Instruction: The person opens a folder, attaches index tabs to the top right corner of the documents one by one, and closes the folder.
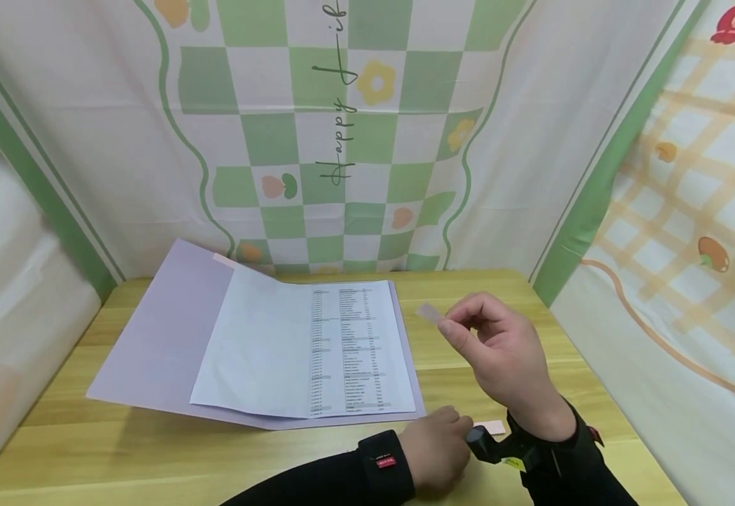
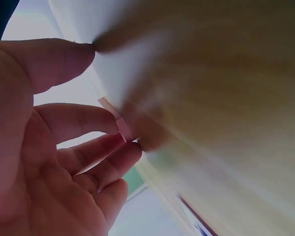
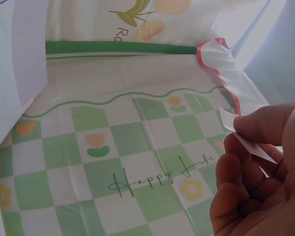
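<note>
My right hand (image 1: 509,358) is raised above the table to the right of the folder. It pinches a small pale sticky tab (image 1: 428,313) between thumb and index finger; in the right wrist view the tab (image 3: 255,150) runs back under the thumb toward the palm. My left hand (image 1: 436,450) is low over the table near its front. Its fingertips touch a pink strip (image 2: 123,129) on the tabletop, with the thumb apart from it. One end of that strip (image 1: 492,427) shows between my hands in the head view.
A lilac folder (image 1: 159,337) lies spread on the wooden table (image 1: 247,464), its left cover lifted. Printed sheets (image 1: 361,351) rest inside, the top one turned back, and a pinkish tab (image 1: 223,260) sits at their upper edge. Patterned curtains (image 1: 374,140) enclose the table.
</note>
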Demonstrator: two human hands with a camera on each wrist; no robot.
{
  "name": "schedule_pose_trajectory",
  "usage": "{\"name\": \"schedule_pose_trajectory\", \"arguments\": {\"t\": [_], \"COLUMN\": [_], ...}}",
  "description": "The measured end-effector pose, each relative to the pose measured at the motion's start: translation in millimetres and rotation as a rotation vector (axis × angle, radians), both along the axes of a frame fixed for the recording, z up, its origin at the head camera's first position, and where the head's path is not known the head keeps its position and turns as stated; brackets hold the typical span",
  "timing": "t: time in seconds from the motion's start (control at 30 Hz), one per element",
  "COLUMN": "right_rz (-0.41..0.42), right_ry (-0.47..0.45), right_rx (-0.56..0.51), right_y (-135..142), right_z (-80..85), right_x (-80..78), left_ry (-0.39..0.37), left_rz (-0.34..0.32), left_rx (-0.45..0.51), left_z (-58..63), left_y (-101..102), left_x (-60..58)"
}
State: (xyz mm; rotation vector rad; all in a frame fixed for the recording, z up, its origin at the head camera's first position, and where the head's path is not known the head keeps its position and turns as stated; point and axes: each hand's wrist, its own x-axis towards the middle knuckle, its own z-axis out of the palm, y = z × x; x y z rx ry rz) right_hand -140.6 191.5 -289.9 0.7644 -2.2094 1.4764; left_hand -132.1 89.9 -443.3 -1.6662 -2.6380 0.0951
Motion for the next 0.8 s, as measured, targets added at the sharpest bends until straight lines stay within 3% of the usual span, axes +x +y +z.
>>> {"name": "schedule_pose_trajectory", "arguments": {"t": [0.23, 0.4, 0.8], "right_rz": [-0.007, -0.039, -0.064], "right_ry": [0.009, 0.019, 0.005], "right_rx": [0.006, 0.02, -0.019], "right_y": [0.0, 1.1, 3.1], "right_z": [-0.1, 0.5, 1.1], "right_x": [-2.4, -3.4, -4.3], "left_ry": [0.044, 0.029, 0.044], "left_rz": [-0.005, 0.0, -0.005], "left_rx": [-0.072, -0.11, -0.098], "left_z": [3.6, 5.7, 8.6], "left_y": [7.1, 9.1, 1.7], "left_x": [0.4, 0.2, 0.4]}}
